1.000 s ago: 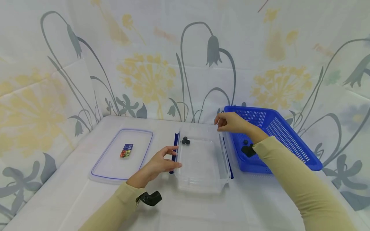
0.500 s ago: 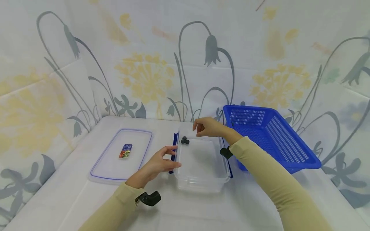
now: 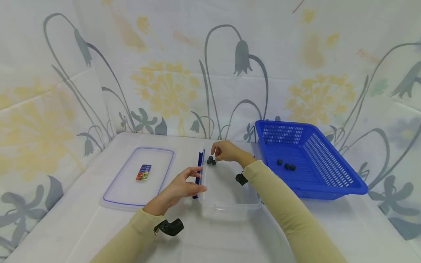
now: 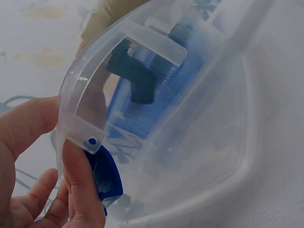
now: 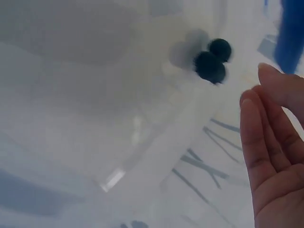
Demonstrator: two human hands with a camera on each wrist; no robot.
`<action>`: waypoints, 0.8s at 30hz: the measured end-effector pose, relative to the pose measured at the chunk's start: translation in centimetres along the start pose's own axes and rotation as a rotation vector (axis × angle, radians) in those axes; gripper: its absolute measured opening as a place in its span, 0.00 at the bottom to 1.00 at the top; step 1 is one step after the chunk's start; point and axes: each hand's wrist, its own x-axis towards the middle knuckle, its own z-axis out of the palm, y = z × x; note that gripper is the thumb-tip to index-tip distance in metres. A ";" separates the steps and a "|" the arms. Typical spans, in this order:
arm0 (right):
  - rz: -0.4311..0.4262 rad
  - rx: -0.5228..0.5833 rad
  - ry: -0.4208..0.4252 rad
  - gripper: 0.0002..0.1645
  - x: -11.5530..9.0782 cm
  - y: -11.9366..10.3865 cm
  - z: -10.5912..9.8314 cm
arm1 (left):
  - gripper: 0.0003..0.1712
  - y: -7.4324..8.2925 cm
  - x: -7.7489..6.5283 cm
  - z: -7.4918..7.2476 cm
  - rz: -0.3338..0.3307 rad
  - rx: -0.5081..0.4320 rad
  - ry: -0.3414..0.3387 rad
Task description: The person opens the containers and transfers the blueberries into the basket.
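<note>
A clear plastic food container (image 3: 227,210) stands in the middle of the table, with a dark blue clip (image 4: 108,175) on its side. At its left rim my left hand (image 3: 184,184) holds on, thumb over the edge and fingers by the clip. A small cluster of dark blueberries (image 3: 209,161) lies in the container's far left corner, also visible in the right wrist view as blueberries (image 5: 211,66). My right hand (image 3: 227,151) hangs over that corner, thumb and fingertips drawn together beside the berries. I cannot tell whether a berry is between them.
A blue perforated basket (image 3: 315,157) sits to the right, several blueberries (image 3: 287,166) showing on its floor. Left of the container lies a clear lid (image 3: 126,190) with a blue seal and a small label (image 3: 143,172). Flower-patterned cloth (image 3: 171,91) hangs behind the table.
My right hand has moved left from above the basket to the container's far left corner, lowering toward the berries. More berries show in the basket. My left hand has stayed on the rim.
</note>
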 end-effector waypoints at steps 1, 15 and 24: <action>0.004 -0.012 -0.006 0.12 0.1 0.1 0.2 | 0.40 0.0 0.0 0.0 -0.001 0.000 -0.003; 0.119 -0.153 -0.127 0.17 0.5 1.0 1.5 | 0.40 0.1 0.0 0.1 0.000 0.002 0.002; 0.079 -0.164 -0.172 0.09 0.2 1.0 1.6 | 0.40 0.1 -0.1 0.1 0.000 0.007 0.008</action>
